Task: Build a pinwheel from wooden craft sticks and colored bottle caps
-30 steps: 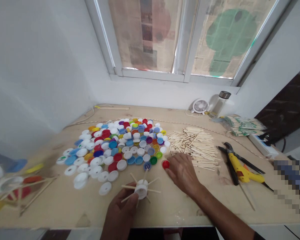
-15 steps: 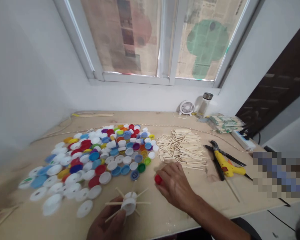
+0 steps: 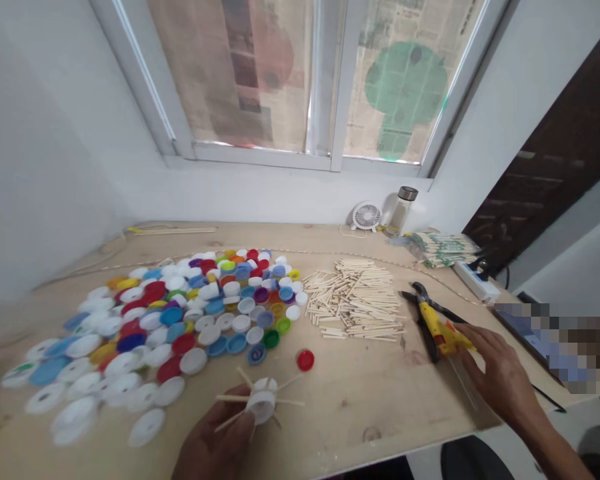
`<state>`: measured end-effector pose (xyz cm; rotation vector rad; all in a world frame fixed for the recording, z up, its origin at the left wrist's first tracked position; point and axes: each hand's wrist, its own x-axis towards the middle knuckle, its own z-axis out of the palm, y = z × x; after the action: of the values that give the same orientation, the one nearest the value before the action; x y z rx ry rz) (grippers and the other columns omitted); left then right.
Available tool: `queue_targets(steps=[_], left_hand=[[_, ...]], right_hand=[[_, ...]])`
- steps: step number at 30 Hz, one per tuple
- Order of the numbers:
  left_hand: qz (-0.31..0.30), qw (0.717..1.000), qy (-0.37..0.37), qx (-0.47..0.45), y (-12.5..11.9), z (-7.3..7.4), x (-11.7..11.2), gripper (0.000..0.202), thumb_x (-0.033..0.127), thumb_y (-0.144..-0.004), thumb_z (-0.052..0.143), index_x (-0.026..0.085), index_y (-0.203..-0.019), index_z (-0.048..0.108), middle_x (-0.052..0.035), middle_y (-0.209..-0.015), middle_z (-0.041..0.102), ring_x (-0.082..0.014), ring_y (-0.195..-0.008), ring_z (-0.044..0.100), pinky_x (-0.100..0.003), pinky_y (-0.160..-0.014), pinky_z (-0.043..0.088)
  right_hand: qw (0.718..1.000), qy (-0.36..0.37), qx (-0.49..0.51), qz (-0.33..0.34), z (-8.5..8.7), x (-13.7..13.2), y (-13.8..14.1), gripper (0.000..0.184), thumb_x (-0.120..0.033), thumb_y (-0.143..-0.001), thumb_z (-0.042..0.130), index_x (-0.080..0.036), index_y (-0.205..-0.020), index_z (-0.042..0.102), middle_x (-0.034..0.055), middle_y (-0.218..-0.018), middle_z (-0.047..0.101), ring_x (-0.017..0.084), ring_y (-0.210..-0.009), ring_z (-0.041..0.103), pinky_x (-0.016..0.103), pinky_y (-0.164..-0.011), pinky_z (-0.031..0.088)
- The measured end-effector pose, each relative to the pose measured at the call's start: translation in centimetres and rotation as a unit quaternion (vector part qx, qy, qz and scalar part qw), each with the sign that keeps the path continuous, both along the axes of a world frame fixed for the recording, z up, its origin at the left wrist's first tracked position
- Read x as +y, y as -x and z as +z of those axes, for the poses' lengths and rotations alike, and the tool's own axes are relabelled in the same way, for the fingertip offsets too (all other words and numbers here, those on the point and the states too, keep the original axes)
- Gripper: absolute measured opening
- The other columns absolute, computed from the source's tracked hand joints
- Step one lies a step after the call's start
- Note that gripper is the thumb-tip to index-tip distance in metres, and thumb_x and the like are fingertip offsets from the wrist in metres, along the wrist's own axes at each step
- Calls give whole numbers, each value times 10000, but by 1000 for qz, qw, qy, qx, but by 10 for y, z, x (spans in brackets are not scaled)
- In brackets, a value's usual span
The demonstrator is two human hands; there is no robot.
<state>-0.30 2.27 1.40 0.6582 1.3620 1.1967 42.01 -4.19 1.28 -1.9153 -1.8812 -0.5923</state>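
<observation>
My left hand [image 3: 220,433] grips a white bottle cap [image 3: 261,405] bristling with thin wooden sticks that point outward all round. The cap is tilted, its hollow side partly towards me. On the right, my right hand [image 3: 495,367] is closed around the handle of a yellow hot glue gun [image 3: 443,333], with the thumb on the near side and the fingers over the top. The gun rests beside black-handled pliers [image 3: 421,297]. A red bottle cap [image 3: 305,361] lies alone on the table between my hands. My palm hides the gun's handle end.
Many coloured bottle caps [image 3: 171,317] spread over the left of the table [image 3: 350,407]. Cut wooden sticks [image 3: 365,300] are heaped mid-table. Behind stand a small fan [image 3: 367,217] and a glass bottle [image 3: 400,212]. A power strip [image 3: 476,283] and packaged sticks [image 3: 443,248] lie right.
My right hand has let go of the red cap on the table and moved right to the glue gun. The left hand still holds the white cap with sticks. The view has shifted slightly.
</observation>
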Motion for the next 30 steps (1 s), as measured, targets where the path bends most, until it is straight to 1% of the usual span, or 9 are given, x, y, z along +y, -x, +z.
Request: queue_targets(steps=[3,5,8,10,15,20,23,26,30], left_hand=[[12,1000,6,-14,-4,2,0,557,508,-374,865,185,-807,731,-17,-686,742,-215,-707,674,-262,-683,534],[17,1000,-2,-10,-3,2,-1,553,513,-378,863,190,-806,729,-10,-677,739,-214,-742,679,-246,-699,526],[14,1000,-10,8,-2,3,-3,536,533,-393,850,202,-797,729,-7,-646,736,-233,-817,686,-242,-740,515],[11,1000,-11,20,-1,3,-4,521,533,-410,843,203,-795,727,-13,-671,747,-239,-848,687,-248,-772,511],[15,1000,-19,12,-3,2,-4,498,520,-439,826,197,-801,711,-41,-794,771,-278,-899,690,-325,-829,514],[21,999,-23,16,-4,1,-5,454,489,-446,826,198,-775,711,-57,-870,775,-297,-888,695,-366,-843,505],[17,999,-28,3,-1,3,-5,458,471,-440,835,197,-788,719,-53,-868,774,-291,-882,696,-354,-828,514],[-18,1000,-14,-1,3,6,-3,460,451,-430,847,193,-790,723,-48,-853,771,-288,-908,690,-340,-834,516],[-42,999,0,9,7,5,-1,480,446,-436,846,188,-822,725,-43,-815,767,-279,-918,687,-321,-832,522]], right_hand=[[997,50,-50,-2,-11,-2,-26,406,-279,-860,471,-216,-1249,568,98,-1153,661,274,-1011,628,435,-882,475],[994,73,-81,-9,-18,1,-37,439,-256,-830,486,-225,-1261,564,97,-1176,652,280,-1017,628,436,-872,478],[990,93,-107,-21,-27,8,-46,439,-237,-803,495,-219,-1233,582,108,-1194,646,283,-977,646,428,-836,491],[988,103,-116,-18,-29,12,-47,435,-231,-806,487,-204,-1230,578,123,-1202,642,288,-969,653,422,-806,503],[985,129,-113,15,-21,20,-45,483,-202,-796,479,-190,-1277,526,136,-1232,622,275,-973,664,389,-756,519],[985,124,-110,40,-12,23,-35,423,-157,-765,472,-183,-1182,541,127,-1194,640,268,-989,658,374,-735,499],[987,113,-107,28,-9,22,-25,388,-138,-770,451,-179,-1151,516,133,-1171,642,259,-937,668,369,-724,485],[991,107,-80,12,-9,19,-15,343,-152,-781,434,-175,-1114,510,144,-1135,646,264,-866,672,386,-729,477],[993,112,5,-29,-5,14,-6,296,-270,-818,430,-201,-1088,529,115,-1039,664,260,-757,654,373,-676,477]])
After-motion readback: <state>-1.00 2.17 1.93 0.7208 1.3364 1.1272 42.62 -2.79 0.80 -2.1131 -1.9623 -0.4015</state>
